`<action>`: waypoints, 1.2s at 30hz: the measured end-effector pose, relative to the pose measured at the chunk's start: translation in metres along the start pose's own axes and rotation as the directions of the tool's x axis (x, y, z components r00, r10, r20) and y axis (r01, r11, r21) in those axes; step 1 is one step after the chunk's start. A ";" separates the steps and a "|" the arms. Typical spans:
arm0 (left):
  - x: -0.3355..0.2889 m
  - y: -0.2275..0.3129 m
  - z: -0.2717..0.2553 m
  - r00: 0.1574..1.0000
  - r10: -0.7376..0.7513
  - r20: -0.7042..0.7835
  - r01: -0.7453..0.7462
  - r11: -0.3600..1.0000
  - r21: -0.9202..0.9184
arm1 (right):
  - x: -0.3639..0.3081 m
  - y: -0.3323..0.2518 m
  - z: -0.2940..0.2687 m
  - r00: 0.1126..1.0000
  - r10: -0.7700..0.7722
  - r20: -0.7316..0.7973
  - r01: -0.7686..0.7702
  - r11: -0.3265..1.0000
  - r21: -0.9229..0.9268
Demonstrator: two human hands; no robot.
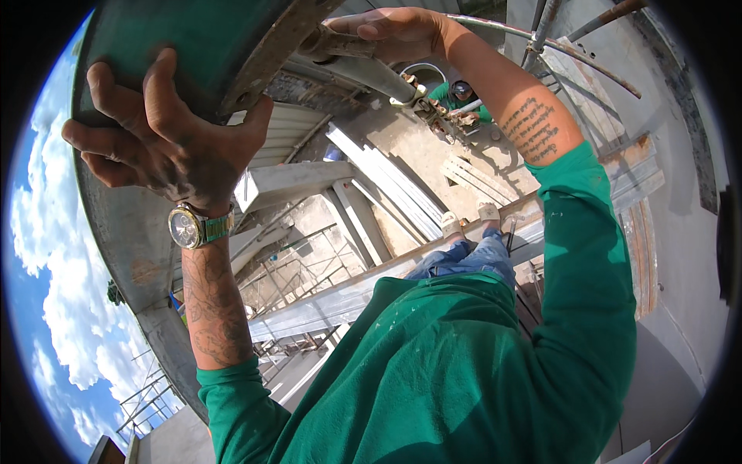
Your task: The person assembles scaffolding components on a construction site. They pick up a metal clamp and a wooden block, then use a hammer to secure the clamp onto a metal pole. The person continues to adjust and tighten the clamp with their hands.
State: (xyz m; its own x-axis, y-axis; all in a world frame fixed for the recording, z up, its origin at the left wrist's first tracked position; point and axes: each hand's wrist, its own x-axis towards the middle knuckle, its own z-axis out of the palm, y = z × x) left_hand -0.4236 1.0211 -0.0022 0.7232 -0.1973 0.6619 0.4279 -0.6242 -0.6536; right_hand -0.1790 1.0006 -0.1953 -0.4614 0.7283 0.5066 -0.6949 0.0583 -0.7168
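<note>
Overhead at upper left is a green panel [185,46] with a rusty metal edge frame [267,54]. My left hand [174,135] holds it, its fingers spread and bent against the green face and its thumb at the rusty edge. A wristwatch [199,226] is on that wrist. At the top centre my right hand [402,32] reaches to a rusty metal bracket [348,45] beside the panel frame, fingers bent against it and partly hidden. A grey metal pipe [371,77] runs down from just below this hand.
My sandalled feet [468,223] stand at a metal scaffold plank [332,298] high above the ground. Below, a co-worker in green [461,97] is near scaffold clamps. Long white metal lengths [386,185] lie beneath. Scaffold tubes [545,35] cross at upper right, beside a grey wall [680,294].
</note>
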 end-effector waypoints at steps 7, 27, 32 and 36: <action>0.001 0.000 -0.006 1.000 0.001 0.022 -0.002 1.000 0.022 | 0.004 -0.009 0.041 0.870 -0.160 -0.465 -0.265 0.644 -0.718; 0.005 0.004 -0.004 1.000 0.014 0.002 -0.014 1.000 -0.013 | 0.014 0.021 0.010 0.939 -0.211 -0.272 0.019 0.821 -0.570; 0.007 0.008 -0.003 1.000 0.022 -0.001 -0.022 0.999 -0.028 | 0.004 0.023 0.012 0.915 -0.278 -0.293 0.125 0.884 -0.449; 0.004 0.007 -0.006 0.999 0.004 0.034 -0.003 1.000 -0.020 | 0.007 0.026 0.013 0.915 -0.324 -0.240 0.180 0.861 -0.475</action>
State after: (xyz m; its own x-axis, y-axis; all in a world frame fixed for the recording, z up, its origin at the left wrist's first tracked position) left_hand -0.4209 1.0111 -0.0019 0.7426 -0.1743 0.6467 0.4148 -0.6384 -0.6484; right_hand -0.2076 0.9982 -0.2042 -0.0650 0.8117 0.5805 -0.4196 0.5055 -0.7539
